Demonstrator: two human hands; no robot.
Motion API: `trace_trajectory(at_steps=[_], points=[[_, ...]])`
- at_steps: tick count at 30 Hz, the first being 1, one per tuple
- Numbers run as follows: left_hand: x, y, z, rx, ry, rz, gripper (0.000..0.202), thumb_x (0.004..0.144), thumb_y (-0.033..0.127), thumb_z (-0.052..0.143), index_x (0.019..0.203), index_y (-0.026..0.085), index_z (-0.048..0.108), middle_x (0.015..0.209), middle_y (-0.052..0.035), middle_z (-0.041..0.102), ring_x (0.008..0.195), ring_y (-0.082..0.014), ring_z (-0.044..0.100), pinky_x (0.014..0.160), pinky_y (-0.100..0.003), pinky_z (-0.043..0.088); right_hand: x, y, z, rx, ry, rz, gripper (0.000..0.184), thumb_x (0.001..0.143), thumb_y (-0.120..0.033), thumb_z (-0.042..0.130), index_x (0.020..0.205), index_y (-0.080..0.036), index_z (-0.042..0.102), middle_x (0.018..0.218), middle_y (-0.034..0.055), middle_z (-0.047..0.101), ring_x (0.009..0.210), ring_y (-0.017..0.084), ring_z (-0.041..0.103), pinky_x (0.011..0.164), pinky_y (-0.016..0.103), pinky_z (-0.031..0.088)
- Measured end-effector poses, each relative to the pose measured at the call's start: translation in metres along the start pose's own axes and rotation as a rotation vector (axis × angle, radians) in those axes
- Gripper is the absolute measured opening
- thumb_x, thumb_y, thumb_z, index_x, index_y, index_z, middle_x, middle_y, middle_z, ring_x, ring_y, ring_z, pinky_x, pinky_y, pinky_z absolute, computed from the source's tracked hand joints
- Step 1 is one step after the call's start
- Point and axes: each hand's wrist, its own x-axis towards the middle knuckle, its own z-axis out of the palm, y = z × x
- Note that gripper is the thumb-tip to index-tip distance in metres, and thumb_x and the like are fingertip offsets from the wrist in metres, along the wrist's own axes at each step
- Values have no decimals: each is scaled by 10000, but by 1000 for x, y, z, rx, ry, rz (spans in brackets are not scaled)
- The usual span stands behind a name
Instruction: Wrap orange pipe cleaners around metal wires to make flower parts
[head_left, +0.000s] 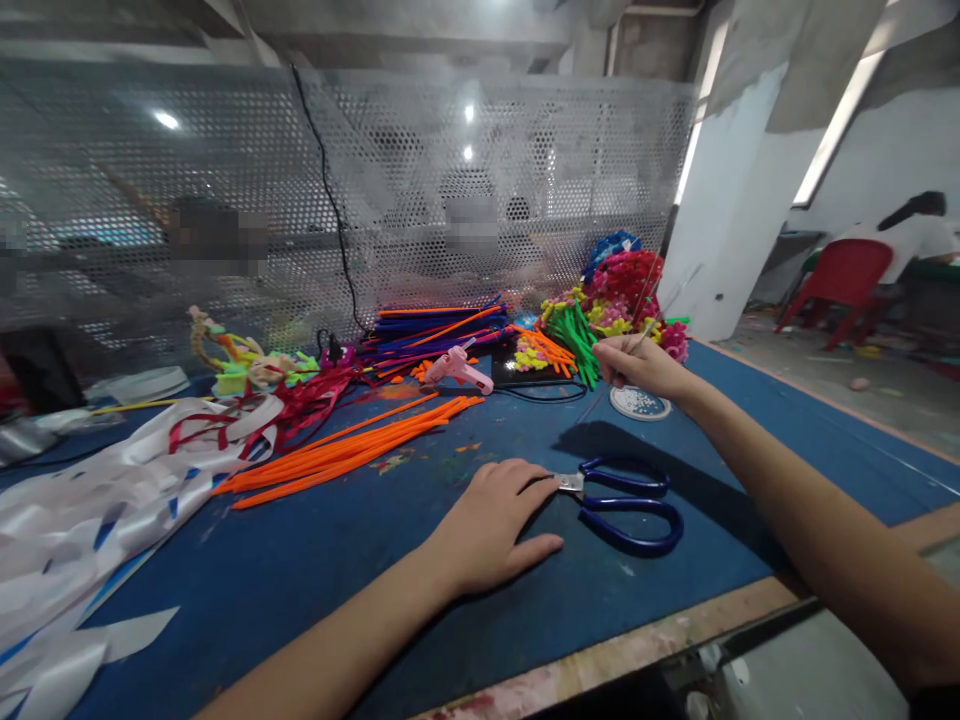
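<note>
My left hand (495, 520) lies flat on the blue tabletop, thumb apart, its fingers over the blades of the scissors (634, 505). The scissors have dark blue loop handles pointing right. My right hand (637, 365) is raised with its fingers closed around thin, clear, stick-like strands (681, 290) that rise up and right; their exact kind is blurred. Below that hand sits a round dish of small white beads (640, 403). A pink glue gun (459, 370) rests beyond my left hand, near a bundle of orange pipe cleaners (352, 445).
White ribbon (135, 480) sprawls over the left side, beside dark red ribbon (311, 400). Purple and blue pipe cleaners (435, 335) lie at the back, with green ones (574, 335) to their right. A perforated metal screen (450, 200) stands behind. A person sits on a red chair (851, 280).
</note>
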Motion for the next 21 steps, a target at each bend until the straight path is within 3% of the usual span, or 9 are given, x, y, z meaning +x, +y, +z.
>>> trace_trajectory(at_steps=[4, 8, 14, 21], points=[[-1, -1, -1, 1, 12, -2, 281, 858, 356, 496, 1098, 219, 546, 1059, -47, 613, 1014, -214, 505, 906, -382, 351, 2, -1, 2, 15, -19, 26, 561, 788, -638, 420, 476, -173, 444, 414, -36, 408, 370, 56, 352, 382, 199, 262], [0, -5, 5, 57, 78, -106, 312, 846, 373, 518, 1112, 209, 527, 1110, -59, 569, 1015, -216, 491, 866, -358, 380, 4, 3, 2, 23, 41, 46, 520, 776, -616, 457, 512, -168, 464, 432, -50, 402, 371, 48, 343, 375, 191, 244], [6, -10, 6, 314, -14, -131, 206, 878, 322, 468, 1002, 196, 575, 959, -59, 592, 865, -214, 518, 719, -331, 410, 4, 14, 5, -38, -167, 50, 378, 728, -509, 599, 635, -145, 566, 508, -36, 496, 434, 60, 420, 408, 180, 303], [-3, -40, -19, 482, 101, -164, 238, 911, 289, 390, 986, 164, 579, 945, -91, 584, 877, -230, 517, 721, -339, 397, 5, 9, 7, 11, 195, -52, 528, 799, -620, 420, 530, -169, 475, 444, -32, 459, 381, 57, 387, 398, 195, 292]])
